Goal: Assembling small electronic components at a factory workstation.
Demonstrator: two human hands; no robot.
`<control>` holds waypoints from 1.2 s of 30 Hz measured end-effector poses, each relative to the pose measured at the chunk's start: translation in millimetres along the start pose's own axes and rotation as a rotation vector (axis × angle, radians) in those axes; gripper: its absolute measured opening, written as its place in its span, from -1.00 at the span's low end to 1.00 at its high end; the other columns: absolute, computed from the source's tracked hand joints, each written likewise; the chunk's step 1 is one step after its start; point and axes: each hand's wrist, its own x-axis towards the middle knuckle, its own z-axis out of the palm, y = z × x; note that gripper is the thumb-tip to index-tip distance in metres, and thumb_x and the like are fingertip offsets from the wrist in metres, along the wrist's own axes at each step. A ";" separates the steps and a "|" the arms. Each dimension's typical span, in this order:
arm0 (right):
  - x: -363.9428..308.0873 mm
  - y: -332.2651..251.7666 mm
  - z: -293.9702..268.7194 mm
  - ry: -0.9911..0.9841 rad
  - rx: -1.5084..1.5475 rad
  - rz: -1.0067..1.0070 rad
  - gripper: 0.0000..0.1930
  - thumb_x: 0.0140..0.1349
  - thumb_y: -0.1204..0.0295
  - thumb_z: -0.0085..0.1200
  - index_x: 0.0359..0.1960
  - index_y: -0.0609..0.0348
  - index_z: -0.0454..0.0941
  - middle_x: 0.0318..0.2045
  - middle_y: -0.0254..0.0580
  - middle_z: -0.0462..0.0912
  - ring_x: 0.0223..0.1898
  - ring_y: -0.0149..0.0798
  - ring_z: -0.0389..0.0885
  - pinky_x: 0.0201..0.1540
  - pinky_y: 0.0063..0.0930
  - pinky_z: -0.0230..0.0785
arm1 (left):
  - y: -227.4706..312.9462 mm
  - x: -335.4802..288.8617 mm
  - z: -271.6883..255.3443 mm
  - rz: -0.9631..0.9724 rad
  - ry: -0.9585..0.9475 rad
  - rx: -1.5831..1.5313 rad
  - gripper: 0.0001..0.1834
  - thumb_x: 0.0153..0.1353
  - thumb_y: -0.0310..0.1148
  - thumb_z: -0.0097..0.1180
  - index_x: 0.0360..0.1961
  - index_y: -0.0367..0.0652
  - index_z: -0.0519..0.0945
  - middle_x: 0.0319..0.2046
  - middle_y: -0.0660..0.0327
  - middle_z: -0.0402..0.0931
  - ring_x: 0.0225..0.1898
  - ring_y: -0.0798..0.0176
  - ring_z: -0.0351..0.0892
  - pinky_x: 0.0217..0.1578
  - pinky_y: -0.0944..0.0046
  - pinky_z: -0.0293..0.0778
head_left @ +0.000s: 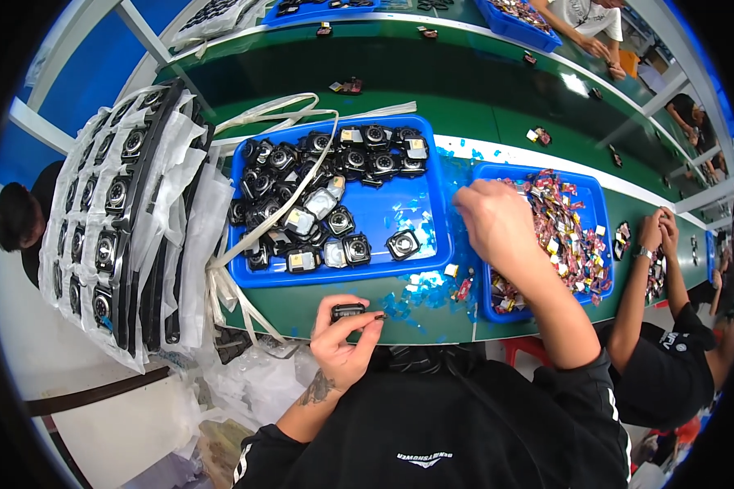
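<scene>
A small black watch case [348, 310] is gripped in the fingers of my left hand [341, 349], just off the table's front edge. A tiny dark piece [378, 316] shows at that hand's thumb tip. My right hand [497, 222] is bent over the gap between two blue trays, fingers drawn together; what they hold, if anything, is hidden. On its left, a blue tray [334, 279] bears several black watch cases [283, 156], some with pale squares on them. To its right, another blue tray [486, 293] is heaped with small reddish and gold parts [563, 220].
Blue film scraps [412, 297] litter the green table [342, 328]. Stacked trays of watch cases [106, 248] with white sheets stand at the left. White straps [261, 232] cross the left tray. A conveyor [465, 102] carries scattered parts beyond. A co-worker's hands [659, 228] work at the right.
</scene>
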 end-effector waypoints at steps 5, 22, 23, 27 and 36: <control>-21.1 -7.2 -4.2 0.012 0.259 -0.242 -0.69 0.04 0.56 0.05 -0.13 0.22 0.63 -0.19 -0.11 0.65 -0.10 -0.08 0.59 0.00 -0.16 0.38 | -2.1 -4.3 -2.2 -0.016 -0.016 0.017 -0.88 0.00 -0.68 0.25 -0.37 -0.38 0.68 -0.18 0.05 0.47 -0.22 0.25 0.51 -0.20 0.34 0.47; 3.4 -39.9 11.8 -0.040 0.177 -0.240 -0.88 0.01 0.48 0.14 -0.38 0.15 0.58 -0.38 -0.19 0.53 -0.22 -0.13 0.52 -0.15 -0.27 0.31 | -29.1 -5.8 -6.3 0.113 0.050 0.037 -0.92 0.06 -0.68 0.20 -0.37 -0.39 0.62 -0.15 0.00 0.45 -0.31 0.26 0.55 -0.27 0.35 0.51; 9.3 -44.2 15.6 -0.061 0.203 -0.217 -0.83 -0.01 0.40 0.25 -0.39 0.15 0.58 -0.37 -0.18 0.55 -0.20 -0.13 0.53 -0.16 -0.27 0.33 | -28.9 -5.4 -5.4 0.135 0.053 0.050 -0.91 0.06 -0.68 0.20 -0.36 -0.39 0.62 -0.15 0.00 0.45 -0.32 0.26 0.56 -0.27 0.35 0.51; 20.5 -43.2 16.4 -0.059 0.227 -0.163 -0.69 -0.05 0.38 0.34 -0.24 0.14 0.59 -0.30 -0.20 0.55 -0.19 -0.09 0.53 -0.12 -0.22 0.40 | -27.8 -4.9 -2.3 0.113 0.080 0.008 -0.91 0.06 -0.68 0.20 -0.36 -0.39 0.63 -0.15 0.00 0.45 -0.34 0.27 0.55 -0.29 0.36 0.49; 11.1 -27.1 12.0 -0.242 0.307 -0.285 -0.69 0.01 0.53 0.18 -0.15 0.26 0.55 -0.25 -0.03 0.56 -0.17 0.02 0.57 -0.11 -0.18 0.46 | -29.3 -5.2 -7.3 0.177 0.041 0.107 -0.90 0.06 -0.68 0.20 -0.36 -0.37 0.64 -0.15 0.00 0.46 -0.35 0.27 0.56 -0.30 0.36 0.48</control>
